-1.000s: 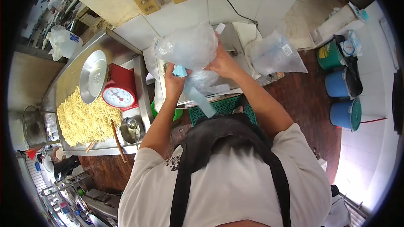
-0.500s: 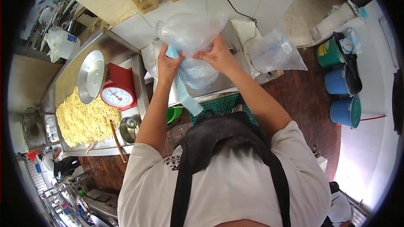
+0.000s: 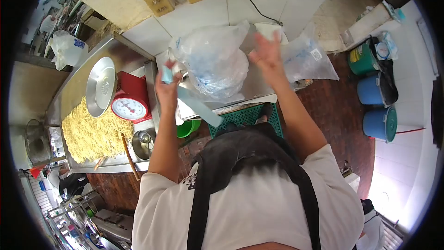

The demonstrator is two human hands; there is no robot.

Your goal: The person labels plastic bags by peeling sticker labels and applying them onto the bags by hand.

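A clear plastic bag, bulging and wrinkled, rests on the small table between my hands. My left hand is closed on a light blue strip, whose long end hangs down to the right, over the table's front edge. To the right of the bag, my right hand is raised with its fingers spread, slightly blurred and holding nothing. A second clear bag with a printed label lies beyond it on the right.
Yellow noodles, a red scale with a metal pan and a metal bowl are on the left counter. A green tub stands below. Blue bins stand at the right. Two people are partly visible.
Both hands have let go of the bag and moved apart, left hand leftward with the strip, right hand rightward and opened. The bag now sits on the table.
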